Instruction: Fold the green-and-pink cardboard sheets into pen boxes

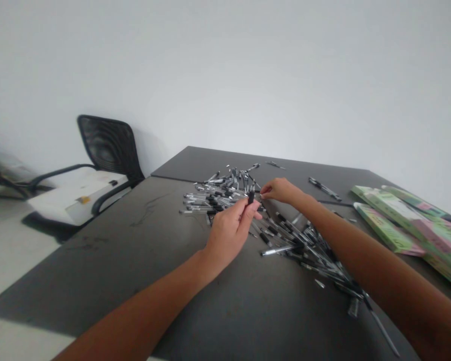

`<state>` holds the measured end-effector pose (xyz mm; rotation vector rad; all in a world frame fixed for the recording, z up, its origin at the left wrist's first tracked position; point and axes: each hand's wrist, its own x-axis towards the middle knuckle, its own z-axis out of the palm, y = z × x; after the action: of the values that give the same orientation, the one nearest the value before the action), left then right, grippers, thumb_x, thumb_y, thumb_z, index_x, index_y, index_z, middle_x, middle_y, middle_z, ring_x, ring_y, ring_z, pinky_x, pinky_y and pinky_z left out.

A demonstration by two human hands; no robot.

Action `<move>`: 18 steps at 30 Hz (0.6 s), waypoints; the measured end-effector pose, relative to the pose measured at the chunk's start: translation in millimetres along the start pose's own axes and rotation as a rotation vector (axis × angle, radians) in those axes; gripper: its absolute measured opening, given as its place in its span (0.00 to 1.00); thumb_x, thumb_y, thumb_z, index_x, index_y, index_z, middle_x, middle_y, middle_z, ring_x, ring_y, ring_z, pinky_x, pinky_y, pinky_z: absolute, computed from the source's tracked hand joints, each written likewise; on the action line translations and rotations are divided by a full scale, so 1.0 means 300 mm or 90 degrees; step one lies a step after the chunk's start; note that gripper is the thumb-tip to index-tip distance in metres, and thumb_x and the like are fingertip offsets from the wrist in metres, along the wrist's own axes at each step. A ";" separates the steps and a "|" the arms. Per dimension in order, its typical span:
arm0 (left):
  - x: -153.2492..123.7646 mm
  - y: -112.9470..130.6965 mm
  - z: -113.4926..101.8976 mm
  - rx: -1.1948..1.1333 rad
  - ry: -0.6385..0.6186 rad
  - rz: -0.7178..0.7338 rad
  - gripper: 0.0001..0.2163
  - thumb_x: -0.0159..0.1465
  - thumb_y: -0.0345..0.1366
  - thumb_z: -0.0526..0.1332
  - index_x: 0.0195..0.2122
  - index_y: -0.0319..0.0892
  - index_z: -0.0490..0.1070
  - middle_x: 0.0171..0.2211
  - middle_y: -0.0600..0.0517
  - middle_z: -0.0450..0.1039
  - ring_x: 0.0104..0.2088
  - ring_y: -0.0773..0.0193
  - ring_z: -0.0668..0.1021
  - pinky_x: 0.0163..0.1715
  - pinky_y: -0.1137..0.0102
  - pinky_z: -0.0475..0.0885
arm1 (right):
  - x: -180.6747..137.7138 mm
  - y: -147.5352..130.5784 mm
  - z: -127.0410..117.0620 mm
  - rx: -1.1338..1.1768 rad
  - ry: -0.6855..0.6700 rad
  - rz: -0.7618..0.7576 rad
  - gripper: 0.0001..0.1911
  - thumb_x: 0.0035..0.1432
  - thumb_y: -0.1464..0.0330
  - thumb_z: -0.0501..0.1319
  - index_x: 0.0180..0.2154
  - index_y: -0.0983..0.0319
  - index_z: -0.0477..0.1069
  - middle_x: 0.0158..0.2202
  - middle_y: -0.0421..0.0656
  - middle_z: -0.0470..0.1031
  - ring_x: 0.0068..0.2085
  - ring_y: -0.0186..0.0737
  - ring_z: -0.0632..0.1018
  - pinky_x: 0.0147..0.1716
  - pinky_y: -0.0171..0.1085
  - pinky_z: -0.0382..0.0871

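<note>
A large heap of clear-barrelled pens with black caps (225,193) lies spread over the dark grey table (135,245). My left hand (231,228) hovers just in front of the heap, its fingers pinched round a small black pen cap (251,196) held upright. My right hand (281,190) reaches in from the right with its fingertips pinched together beside that cap, holding something thin that I cannot make out. More pens (308,250) trail under my right forearm toward the near right edge.
Several flat green and pink boxes (406,225) are stacked at the table's right edge. A few stray pens (323,188) lie at the back. A black mesh chair (108,150) and a white box (78,195) stand left of the table, by the white wall.
</note>
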<state>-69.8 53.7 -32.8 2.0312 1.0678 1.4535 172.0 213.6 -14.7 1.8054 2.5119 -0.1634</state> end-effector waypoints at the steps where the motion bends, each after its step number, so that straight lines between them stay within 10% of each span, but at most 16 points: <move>1: 0.000 0.000 0.000 0.000 -0.001 0.001 0.13 0.81 0.42 0.56 0.48 0.43 0.80 0.37 0.53 0.89 0.31 0.67 0.84 0.35 0.74 0.75 | 0.003 -0.003 0.001 -0.003 0.001 0.002 0.17 0.73 0.59 0.67 0.56 0.61 0.78 0.56 0.47 0.80 0.53 0.48 0.83 0.52 0.50 0.81; 18: -0.001 0.002 0.000 0.021 -0.031 -0.018 0.14 0.80 0.43 0.56 0.46 0.44 0.80 0.39 0.54 0.89 0.29 0.67 0.83 0.35 0.73 0.74 | -0.055 0.002 0.005 0.097 0.061 -0.026 0.12 0.72 0.63 0.65 0.51 0.62 0.81 0.51 0.48 0.84 0.51 0.47 0.83 0.55 0.46 0.77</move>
<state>-69.6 53.1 -32.6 2.0551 1.1037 1.3734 177.7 197.9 -14.4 1.8577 2.6716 -0.2831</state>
